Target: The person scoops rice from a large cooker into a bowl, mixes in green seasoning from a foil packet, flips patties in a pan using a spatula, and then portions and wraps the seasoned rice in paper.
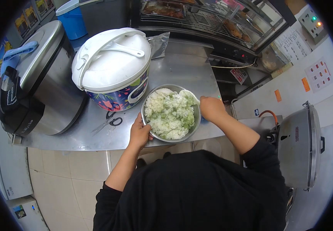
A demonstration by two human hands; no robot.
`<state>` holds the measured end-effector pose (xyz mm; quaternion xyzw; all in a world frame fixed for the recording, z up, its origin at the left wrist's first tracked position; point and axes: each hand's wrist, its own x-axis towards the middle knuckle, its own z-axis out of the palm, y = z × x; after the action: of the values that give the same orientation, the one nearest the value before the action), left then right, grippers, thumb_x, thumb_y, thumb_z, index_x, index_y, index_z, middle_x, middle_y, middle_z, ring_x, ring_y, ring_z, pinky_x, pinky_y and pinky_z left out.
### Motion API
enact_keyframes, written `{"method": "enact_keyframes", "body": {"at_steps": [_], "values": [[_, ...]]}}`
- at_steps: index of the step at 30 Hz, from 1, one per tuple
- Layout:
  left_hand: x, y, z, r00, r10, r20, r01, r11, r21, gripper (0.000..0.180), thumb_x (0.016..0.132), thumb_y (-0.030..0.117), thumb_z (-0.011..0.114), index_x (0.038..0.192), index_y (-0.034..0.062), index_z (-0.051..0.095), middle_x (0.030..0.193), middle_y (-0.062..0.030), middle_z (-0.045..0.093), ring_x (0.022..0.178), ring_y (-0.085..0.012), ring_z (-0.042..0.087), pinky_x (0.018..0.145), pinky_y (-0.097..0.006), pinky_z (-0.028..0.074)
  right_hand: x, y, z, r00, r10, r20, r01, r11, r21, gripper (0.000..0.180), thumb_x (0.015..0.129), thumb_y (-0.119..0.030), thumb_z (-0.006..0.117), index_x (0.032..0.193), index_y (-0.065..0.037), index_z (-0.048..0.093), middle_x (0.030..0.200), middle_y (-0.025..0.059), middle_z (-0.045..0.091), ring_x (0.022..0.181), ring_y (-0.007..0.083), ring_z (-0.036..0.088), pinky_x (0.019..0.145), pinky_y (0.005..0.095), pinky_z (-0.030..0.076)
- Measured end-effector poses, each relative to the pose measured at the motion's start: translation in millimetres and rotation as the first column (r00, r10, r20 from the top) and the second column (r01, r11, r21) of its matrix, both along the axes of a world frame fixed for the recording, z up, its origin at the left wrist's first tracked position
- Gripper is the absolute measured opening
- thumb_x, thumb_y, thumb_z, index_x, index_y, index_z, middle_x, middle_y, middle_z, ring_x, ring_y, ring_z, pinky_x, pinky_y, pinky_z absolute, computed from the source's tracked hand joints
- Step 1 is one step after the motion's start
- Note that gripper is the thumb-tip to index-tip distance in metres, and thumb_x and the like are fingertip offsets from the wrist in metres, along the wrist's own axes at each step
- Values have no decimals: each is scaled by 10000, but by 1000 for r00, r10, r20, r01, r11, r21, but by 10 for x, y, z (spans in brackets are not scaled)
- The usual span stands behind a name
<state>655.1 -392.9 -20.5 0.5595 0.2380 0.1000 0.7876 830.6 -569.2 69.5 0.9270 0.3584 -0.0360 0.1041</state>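
A round steel bowl (162, 138) stands near the front edge of the steel counter, filled with white rice (170, 115) tinted green in places. My left hand (138, 133) grips the bowl's rim at its lower left, thumb over the edge and fingers outside. At the bowl's right side, my right hand (212, 108) is closed around the handle of a pale rice paddle (192, 98). The paddle's blade lies in the rice at the upper right, and its handle is mostly hidden by my fist.
Scissors (108, 121) with black handles lie left of the bowl. Behind them stands a patterned bucket (114, 96) with a white lid and a white paddle on top. A large steel cooker (60, 84) is at far left. A glass-fronted food warmer (212, 27) stands at the back.
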Motion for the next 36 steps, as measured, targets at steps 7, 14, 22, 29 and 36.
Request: {"method": "enact_keyframes", "body": {"at_steps": [7, 14, 22, 29, 36], "values": [[90, 47, 71, 999, 32, -12, -32, 999, -22, 469, 695, -43, 382, 1161, 10, 366, 829, -90, 564, 474, -99, 505, 334, -194, 384, -110, 64, -50, 967, 224, -123, -222, 975, 26, 137, 687, -97, 495, 763, 0, 554, 725, 161, 598, 627, 301, 593, 527, 401, 468], [162, -65, 24, 987, 153, -43, -155, 987, -50, 477, 697, -45, 389, 1173, -18, 354, 820, -97, 563, 454, -100, 484, 321, -200, 368, -1121, -73, 12, 916, 387, 104, -391, 920, 15, 100, 659, -78, 491, 712, 4, 507, 618, 118, 545, 518, 209, 582, 362, 307, 430], [90, -14, -22, 992, 121, -29, -122, 992, -20, 521, 698, -42, 402, 1212, 7, 335, 863, -86, 566, 514, -94, 513, 361, -183, 394, -635, 48, 694, 976, 102, -194, -110, 993, -35, 174, 758, -126, 480, 816, 11, 570, 741, 152, 597, 658, 285, 594, 552, 392, 467], [55, -29, 88, 1000, 30, -5, -30, 1000, 0, 499, 697, -52, 403, 1190, 11, 367, 848, -82, 569, 506, -89, 513, 360, -183, 397, -668, 146, 42, 933, 33, -357, -33, 999, 5, 291, 821, -302, 436, 806, -59, 595, 782, 155, 595, 750, 312, 576, 641, 414, 452], [105, 73, -10, 1000, 2, -7, -2, 1000, 14, 499, 695, -50, 412, 1189, 16, 377, 791, -73, 561, 501, -88, 501, 383, -186, 398, -182, -7, 207, 959, -57, -279, 55, 998, -15, 285, 788, -309, 476, 836, -66, 616, 829, 147, 598, 802, 295, 571, 660, 404, 453]]}}
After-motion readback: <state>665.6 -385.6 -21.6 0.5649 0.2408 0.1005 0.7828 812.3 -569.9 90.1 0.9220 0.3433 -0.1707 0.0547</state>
